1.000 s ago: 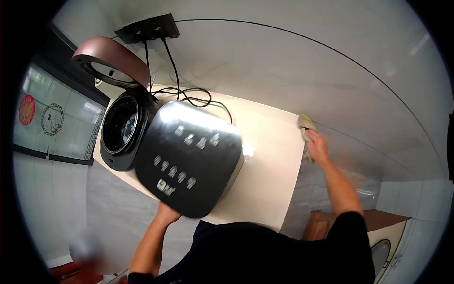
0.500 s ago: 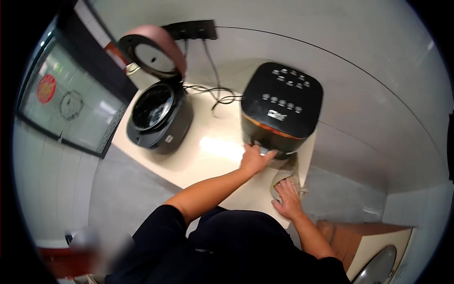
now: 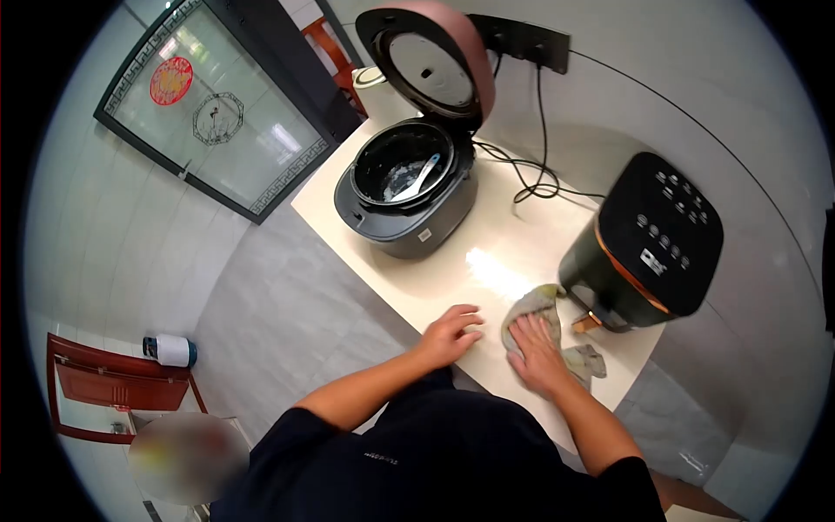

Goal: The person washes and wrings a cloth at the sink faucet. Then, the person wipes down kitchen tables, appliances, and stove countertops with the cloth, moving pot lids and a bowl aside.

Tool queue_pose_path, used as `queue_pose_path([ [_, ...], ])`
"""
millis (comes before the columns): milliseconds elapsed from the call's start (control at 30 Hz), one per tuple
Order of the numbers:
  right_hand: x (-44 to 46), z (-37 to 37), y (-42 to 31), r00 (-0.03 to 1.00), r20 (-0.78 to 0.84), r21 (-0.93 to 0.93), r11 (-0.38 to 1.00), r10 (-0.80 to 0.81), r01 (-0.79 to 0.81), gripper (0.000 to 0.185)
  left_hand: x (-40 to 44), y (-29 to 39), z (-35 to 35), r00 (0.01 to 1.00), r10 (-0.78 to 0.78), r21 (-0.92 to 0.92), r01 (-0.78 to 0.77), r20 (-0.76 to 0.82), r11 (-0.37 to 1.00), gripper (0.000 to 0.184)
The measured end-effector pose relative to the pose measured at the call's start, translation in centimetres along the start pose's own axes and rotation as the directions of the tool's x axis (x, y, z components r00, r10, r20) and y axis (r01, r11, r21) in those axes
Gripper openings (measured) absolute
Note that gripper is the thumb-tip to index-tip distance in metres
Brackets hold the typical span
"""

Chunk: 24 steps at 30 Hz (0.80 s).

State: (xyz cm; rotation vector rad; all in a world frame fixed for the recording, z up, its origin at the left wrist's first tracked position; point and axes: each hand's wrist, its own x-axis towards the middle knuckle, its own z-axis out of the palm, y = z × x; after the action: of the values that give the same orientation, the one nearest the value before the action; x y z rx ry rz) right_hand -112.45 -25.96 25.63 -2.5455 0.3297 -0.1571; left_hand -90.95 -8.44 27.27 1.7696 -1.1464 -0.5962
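My right hand (image 3: 537,355) lies flat on a crumpled greyish-green cloth (image 3: 532,303), pressing it to the cream table top, fingers stretched out. My left hand (image 3: 450,336) hovers by the table's near edge, fingers loosely apart and holding nothing. Just right of the cloth stands a dark air fryer (image 3: 665,235) with a black touch-panel top, a copper-coloured trim line and a front handle (image 3: 587,323). At the left of the table a rice cooker (image 3: 417,230) has its pink lid (image 3: 435,65) raised. A white spoon-like utensil (image 3: 417,180) leans inside its dark pot, among whitish residue.
A power strip (image 3: 522,43) is on the wall, with cords (image 3: 539,187) running down onto the cream table (image 3: 513,217). Behind the cooker is a pale container (image 3: 383,97). A glass door (image 3: 217,104) is at left. A blue-and-white cylinder (image 3: 170,351) stands on the floor.
My left hand has let go of the air fryer's front and moved back left. The cloth and my right hand are now left of the fryer's handle. The view has turned and shifted.
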Motion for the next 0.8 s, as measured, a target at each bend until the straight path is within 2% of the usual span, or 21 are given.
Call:
queue_pose_path([
  [67,6.0,2.3,0.0,0.992,-0.097,-0.043,0.996,0.080,-0.084,0.059,-2.3,-3.5,-3.5,0.990,0.007,0.030,-0.003,-0.143,1.000,0.024],
  [133,12.3,4.2,1.4,0.974,-0.177,-0.074,0.984,0.144,-0.159,0.058,-4.1,-5.8,-7.1,0.958,-0.186,0.001,0.190,-0.218,0.982,0.022],
  [200,19.2,4.9,2.9,0.953,-0.245,-0.084,0.976,0.176,-0.202,0.057,-5.0,-8.8,-10.5,0.939,-0.216,0.005,0.226,-0.269,0.974,0.022],
  [333,30.2,4.8,6.7,0.910,-0.404,-0.137,0.978,0.090,-0.158,0.053,-3.7,-14.4,-18.2,0.923,-0.222,-0.012,0.230,-0.313,0.973,0.021],
  [433,35.3,3.2,9.7,0.910,-0.390,0.008,0.989,0.138,-0.146,0.055,-0.3,-17.4,-23.9,0.891,-0.230,-0.119,0.199,-0.391,0.973,0.021],
  [467,36.6,3.2,11.5,0.912,-0.391,0.053,0.992,0.124,-0.112,0.055,1.1,-18.4,-25.7,0.872,-0.315,-0.197,0.256,-0.376,0.946,0.024],
  [500,37.3,2.7,11.4,0.907,-0.375,-0.074,0.969,0.194,-0.238,0.054,2.8,-19.3,-27.9,0.846,-0.391,-0.263,0.309,-0.362,0.914,0.027],
  [533,38.5,1.8,11.7,0.910,-0.337,0.042,0.969,0.242,-0.242,0.057,4.5,-20.2,-30.1,0.815,-0.465,-0.320,0.363,-0.345,0.875,0.031],
  [600,40.5,2.2,15.6,0.883,-0.200,0.215,0.899,0.424,-0.383,0.060,8.7,-20.2,-33.4,0.828,-0.500,-0.438,0.362,-0.255,0.823,0.055],
  [633,41.0,2.4,15.4,0.849,-0.157,0.378,0.825,0.504,-0.420,0.059,10.8,-19.7,-34.4,0.838,-0.511,-0.483,0.372,-0.192,0.792,0.063],
  [667,41.0,2.6,15.5,0.830,-0.169,0.436,0.796,0.531,-0.420,0.058,13.0,-19.4,-35.3,0.851,-0.511,-0.528,0.379,-0.125,0.760,0.071],
  [767,38.7,3.4,12.8,0.806,-0.243,0.415,0.809,0.539,-0.416,0.054,16.8,-20.0,-37.1,0.893,-0.422,-0.549,0.435,0.158,0.714,0.076],
  [800,37.8,2.0,7.6,0.791,-0.185,0.373,0.786,0.583,-0.493,0.051,17.3,-20.2,-37.1,0.894,-0.383,-0.566,0.445,0.233,0.694,0.075],
])
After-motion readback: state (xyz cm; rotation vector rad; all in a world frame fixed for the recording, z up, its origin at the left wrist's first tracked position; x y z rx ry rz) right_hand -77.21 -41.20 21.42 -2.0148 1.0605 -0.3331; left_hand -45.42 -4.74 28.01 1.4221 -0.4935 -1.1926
